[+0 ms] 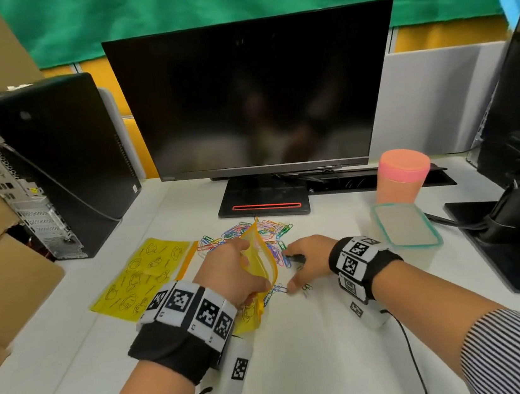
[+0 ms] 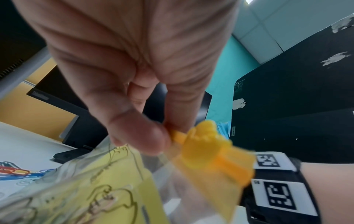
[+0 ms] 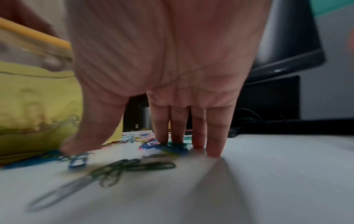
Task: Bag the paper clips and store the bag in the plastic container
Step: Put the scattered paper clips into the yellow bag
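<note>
While my left hand [image 1: 229,273] pinches the yellow zipper bag [image 1: 260,256] by its orange slider end, holding its mouth open above the white desk [image 1: 304,339], my right hand [image 1: 306,258] rests straight fingers [image 3: 216,136] and thumb on the coloured paper clips [image 1: 256,230] scattered before the monitor [image 1: 255,98]. To the right, apart from the clips, sits the lidded plastic container [image 1: 406,227], just in front of a pink tumbler [image 1: 401,175]. A second yellow bag [image 1: 140,278] lies flat at left.
</note>
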